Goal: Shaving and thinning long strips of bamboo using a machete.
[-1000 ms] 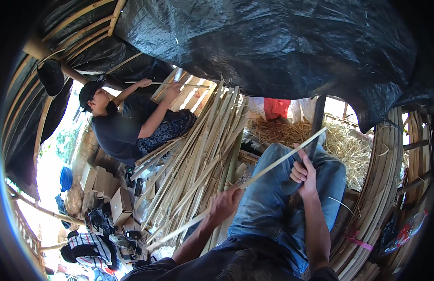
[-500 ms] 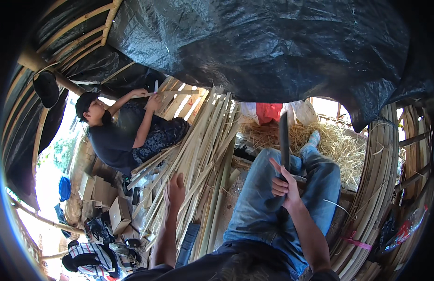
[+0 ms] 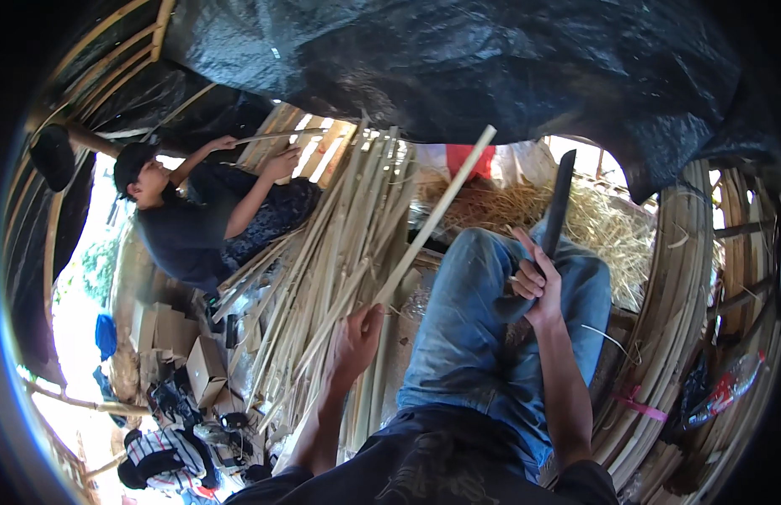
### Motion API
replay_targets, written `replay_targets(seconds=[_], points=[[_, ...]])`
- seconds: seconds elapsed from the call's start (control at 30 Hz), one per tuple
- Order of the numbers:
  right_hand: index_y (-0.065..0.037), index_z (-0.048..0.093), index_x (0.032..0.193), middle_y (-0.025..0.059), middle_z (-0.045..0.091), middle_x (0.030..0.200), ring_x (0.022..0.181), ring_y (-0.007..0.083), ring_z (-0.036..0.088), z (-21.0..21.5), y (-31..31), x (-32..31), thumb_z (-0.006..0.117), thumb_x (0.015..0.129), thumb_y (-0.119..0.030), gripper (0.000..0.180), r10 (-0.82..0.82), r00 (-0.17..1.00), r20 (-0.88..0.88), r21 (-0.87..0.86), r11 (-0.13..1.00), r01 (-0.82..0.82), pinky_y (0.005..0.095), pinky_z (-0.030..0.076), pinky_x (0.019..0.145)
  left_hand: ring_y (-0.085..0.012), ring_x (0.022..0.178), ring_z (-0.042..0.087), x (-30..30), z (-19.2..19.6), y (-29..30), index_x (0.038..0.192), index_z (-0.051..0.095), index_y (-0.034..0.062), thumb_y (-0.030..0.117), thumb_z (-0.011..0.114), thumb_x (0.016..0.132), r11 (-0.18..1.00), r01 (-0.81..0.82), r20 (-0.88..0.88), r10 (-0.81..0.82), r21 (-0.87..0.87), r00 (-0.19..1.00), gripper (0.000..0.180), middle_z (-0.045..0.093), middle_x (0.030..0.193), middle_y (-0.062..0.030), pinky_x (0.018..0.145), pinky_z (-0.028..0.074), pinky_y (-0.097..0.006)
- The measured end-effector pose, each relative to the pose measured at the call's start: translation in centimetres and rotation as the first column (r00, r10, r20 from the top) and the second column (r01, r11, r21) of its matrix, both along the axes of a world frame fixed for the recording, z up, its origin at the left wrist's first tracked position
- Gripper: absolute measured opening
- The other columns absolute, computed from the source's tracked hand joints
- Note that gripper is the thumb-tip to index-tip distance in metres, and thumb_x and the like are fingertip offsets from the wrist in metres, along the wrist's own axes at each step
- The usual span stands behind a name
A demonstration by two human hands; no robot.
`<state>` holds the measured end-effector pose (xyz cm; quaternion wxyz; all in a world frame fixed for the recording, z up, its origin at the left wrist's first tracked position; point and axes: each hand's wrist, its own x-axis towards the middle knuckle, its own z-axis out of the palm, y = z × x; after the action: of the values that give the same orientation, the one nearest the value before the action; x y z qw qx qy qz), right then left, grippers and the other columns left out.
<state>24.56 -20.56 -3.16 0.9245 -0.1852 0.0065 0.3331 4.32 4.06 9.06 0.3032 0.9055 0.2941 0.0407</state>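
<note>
My left hand (image 3: 357, 341) is closed around a long pale bamboo strip (image 3: 441, 212). The strip slants up to the right, its far end standing above the loose pile. In my right hand (image 3: 537, 282) is a machete (image 3: 560, 198) with a dark, broad blade pointing away from me. The right fingers wrap its handle, with the index finger stretched out. Below the blade are my legs in blue jeans (image 3: 466, 320). The strip and the blade are apart. A large heap of split bamboo strips (image 3: 348, 227) lies beside my left hand.
At the left a co-worker (image 3: 184, 219) sits holding a thin strip. Cardboard boxes (image 3: 207, 370) and bags stand at lower left. Bundled bamboo strips (image 3: 660, 311) curve along the right, tied with pink ribbon (image 3: 641, 406). Straw (image 3: 609, 240) lies ahead; a black tarp (image 3: 458, 67) hangs above.
My left hand, open and empty before, has moved right and now grips a bamboo strip lifted from the heap. The machete has swung to the right and tilts that way.
</note>
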Motion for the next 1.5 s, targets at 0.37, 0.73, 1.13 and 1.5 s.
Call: replay_targets(seconds=[0.37,0.73,1.13,1.5], points=[[-0.006,0.039,0.152,-0.0102,0.032,0.057,0.043,0.0002,0.031,0.3,-1.0,-1.1,0.045,0.109,-0.032,0.051,0.047,0.997,0.064,0.208,0.976,-0.059,0.0181,0.031,0.04,-0.0431,0.073,0.067,0.4,-0.6,-4.5,0.103,0.067,0.0021,0.027,0.06,0.1,0.983,0.181,-0.081,-0.183,-0.03,0.98,0.026,0.068,0.079,-0.023,0.063,0.051,-0.048],[-0.007,0.056,0.135,-0.0082,0.037,0.056,0.041,0.0022,0.034,-1.2,-0.8,-1.0,0.042,0.11,-0.025,0.034,0.0,0.999,0.044,0.399,0.917,-0.018,0.018,0.035,0.039,-0.0426,0.07,0.066,1.8,-1.6,-4.6,0.105,0.069,0.003,0.03,0.059,0.101,0.987,0.156,-0.079,-0.158,-0.04,0.984,0.029,0.066,0.075,-0.0221,0.062,0.049,-0.048],[-0.014,0.052,0.085,-0.0138,0.036,0.057,0.045,-0.0026,0.035,-0.6,-0.3,0.7,0.059,0.101,-0.014,0.017,-0.18,0.971,-0.157,0.037,0.981,0.188,0.0149,0.034,0.045,-0.0249,0.059,0.061,-0.6,-3.4,-5.7,0.092,0.064,-0.0058,0.022,0.062,0.1,0.92,0.327,-0.032,-0.342,-0.215,0.939,0.029,0.061,0.068,-0.0189,0.056,0.044,-0.038],[-0.01,0.062,0.1,-0.0112,0.032,0.059,0.044,0.0005,0.032,-0.9,-0.4,1.1,0.06,0.102,-0.038,0.028,-0.1,0.994,-0.034,-0.25,0.964,0.089,0.0199,0.03,0.044,-0.0121,0.059,0.054,-0.7,-3.6,-5.7,0.091,0.062,-0.0038,0.029,0.056,0.104,0.865,0.22,-0.072,-0.28,-0.45,0.957,0.036,0.056,0.063,-0.009,0.057,0.043,-0.033]])
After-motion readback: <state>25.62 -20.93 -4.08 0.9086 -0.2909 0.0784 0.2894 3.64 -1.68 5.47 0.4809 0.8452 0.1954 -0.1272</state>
